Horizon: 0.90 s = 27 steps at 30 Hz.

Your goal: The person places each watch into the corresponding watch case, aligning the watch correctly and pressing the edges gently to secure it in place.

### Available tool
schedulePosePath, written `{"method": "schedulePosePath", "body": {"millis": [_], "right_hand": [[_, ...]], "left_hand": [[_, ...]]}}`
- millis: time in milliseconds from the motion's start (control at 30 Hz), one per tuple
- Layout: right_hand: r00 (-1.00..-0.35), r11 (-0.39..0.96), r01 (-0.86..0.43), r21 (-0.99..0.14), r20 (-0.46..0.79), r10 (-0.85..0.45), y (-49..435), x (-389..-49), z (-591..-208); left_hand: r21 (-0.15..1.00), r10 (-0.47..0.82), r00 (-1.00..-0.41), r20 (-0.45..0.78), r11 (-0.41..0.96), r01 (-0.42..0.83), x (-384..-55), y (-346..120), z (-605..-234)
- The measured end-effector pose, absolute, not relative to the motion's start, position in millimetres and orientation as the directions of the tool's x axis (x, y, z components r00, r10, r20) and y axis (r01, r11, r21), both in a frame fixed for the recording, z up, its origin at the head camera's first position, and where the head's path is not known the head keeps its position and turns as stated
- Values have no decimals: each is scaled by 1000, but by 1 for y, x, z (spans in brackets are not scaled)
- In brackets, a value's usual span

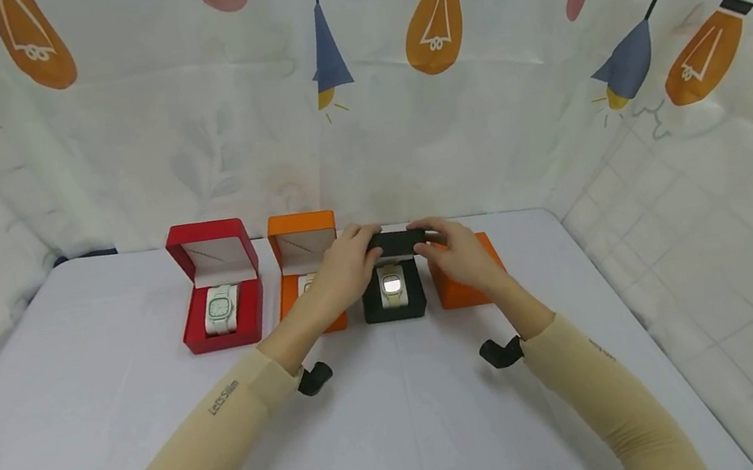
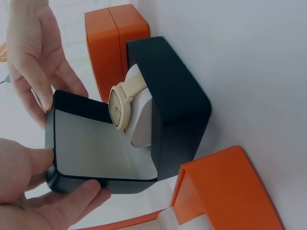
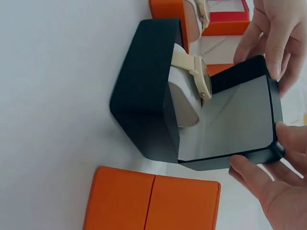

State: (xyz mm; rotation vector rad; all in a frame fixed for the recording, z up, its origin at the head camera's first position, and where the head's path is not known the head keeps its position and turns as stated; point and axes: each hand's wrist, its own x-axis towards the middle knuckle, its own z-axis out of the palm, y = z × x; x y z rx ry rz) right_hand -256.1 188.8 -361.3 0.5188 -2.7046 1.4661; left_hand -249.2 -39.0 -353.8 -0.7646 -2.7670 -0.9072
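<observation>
A dark green watch box (image 1: pixel 372 305) stands with its lid (image 1: pixel 398 243) raised, showing a pale lining in both wrist views. Inside, a cream-strapped watch (image 2: pixel 119 106) is wrapped round a white cushion (image 3: pixel 184 103). My left hand (image 1: pixel 344 271) holds the lid's left side, thumb on the front rim and fingers round the outer side. Opposite it, my right hand (image 1: pixel 460 256) pinches the lid's right corner between thumb and fingers. The box's base rests on the table with neither hand on it.
Left of the green box are an open orange box (image 1: pixel 301 222) with a watch, partly behind my left forearm, and an open red box (image 1: pixel 208 230) with a white watch (image 1: pixel 221 309). A closed orange box (image 1: pixel 463 295) stands right, on the white-covered table (image 1: pixel 407 427). A printed curtain (image 1: pixel 183 134) hangs behind.
</observation>
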Motion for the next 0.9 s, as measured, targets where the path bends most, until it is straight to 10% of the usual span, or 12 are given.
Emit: {"method": "schedulePosePath", "body": {"millis": [900], "right_hand": [[-906,615,-419,-668,353,-234,178,-229,-379]], "left_hand": [[532,432,-817,382,619,577,-232,-42,-374]]}}
